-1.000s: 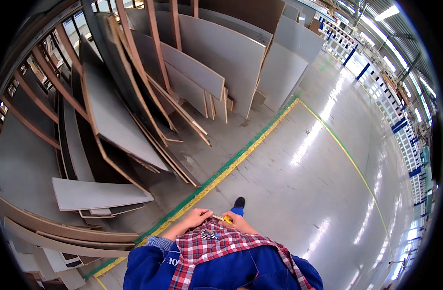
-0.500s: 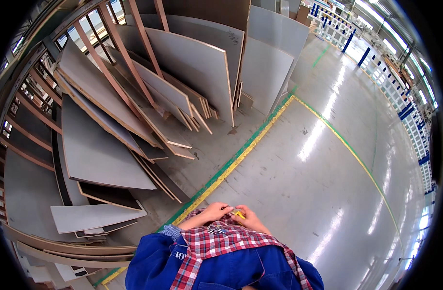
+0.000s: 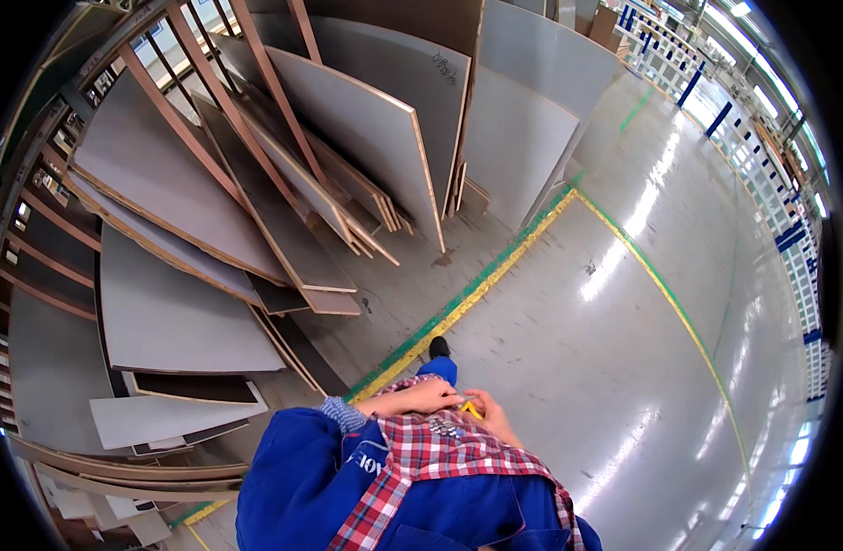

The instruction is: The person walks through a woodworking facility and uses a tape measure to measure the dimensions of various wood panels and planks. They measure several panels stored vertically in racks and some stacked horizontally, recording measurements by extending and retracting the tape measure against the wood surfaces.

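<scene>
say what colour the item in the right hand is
The item in the right hand looks yellow; head view shows it.

We look down from the head through one wide fisheye, left hand (image 3: 432, 396) and right hand (image 3: 494, 418) near, floor (image 3: 531, 340) and leaning panels (image 3: 362, 129) farther.

The boards (image 3: 357, 119) look smooth and matt with wood-like edges (image 3: 427, 174), the floor (image 3: 568, 349) glossy, the apron (image 3: 476, 450) woven cloth.

right grip (image 3: 491, 415): holding yellow tape measure (image 3: 473, 410) | left grip (image 3: 433, 396): just beside | grey panels (image 3: 357, 138): leaning in rack (image 3: 278, 92)
</scene>
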The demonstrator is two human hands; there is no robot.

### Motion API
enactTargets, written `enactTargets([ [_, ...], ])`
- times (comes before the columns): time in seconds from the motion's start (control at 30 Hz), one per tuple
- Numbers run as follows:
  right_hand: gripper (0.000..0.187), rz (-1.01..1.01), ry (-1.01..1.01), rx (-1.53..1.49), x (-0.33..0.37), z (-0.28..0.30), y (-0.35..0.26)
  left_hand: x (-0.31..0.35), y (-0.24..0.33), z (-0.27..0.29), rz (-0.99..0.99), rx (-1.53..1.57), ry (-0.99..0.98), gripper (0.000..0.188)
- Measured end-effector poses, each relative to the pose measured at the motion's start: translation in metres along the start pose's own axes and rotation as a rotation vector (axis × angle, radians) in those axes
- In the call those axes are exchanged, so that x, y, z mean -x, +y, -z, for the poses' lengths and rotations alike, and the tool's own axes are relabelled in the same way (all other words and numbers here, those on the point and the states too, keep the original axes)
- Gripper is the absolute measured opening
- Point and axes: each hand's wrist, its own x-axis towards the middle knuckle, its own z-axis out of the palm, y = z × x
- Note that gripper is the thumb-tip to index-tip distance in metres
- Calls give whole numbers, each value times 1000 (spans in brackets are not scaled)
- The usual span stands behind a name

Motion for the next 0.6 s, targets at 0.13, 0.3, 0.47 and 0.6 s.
enactTargets([
  [0.13, 51, -19, 35, -38, -45, 51, -19, -65, 12, 29, -50, 102, 67, 38],
  [0.3, 47, -66, -13, -131, -115, 93, -84, -116, 28, 94, -14, 138, 116, 34],
  [0.47, 49, -77, -94, -29, -176, 114, -111, -151, 7, 122, 11, 341, 303, 33],
  [0.6, 51, -38, -210, -19, -206, 126, -97, -147, 21, 140, 8, 491, 374, 33],
])
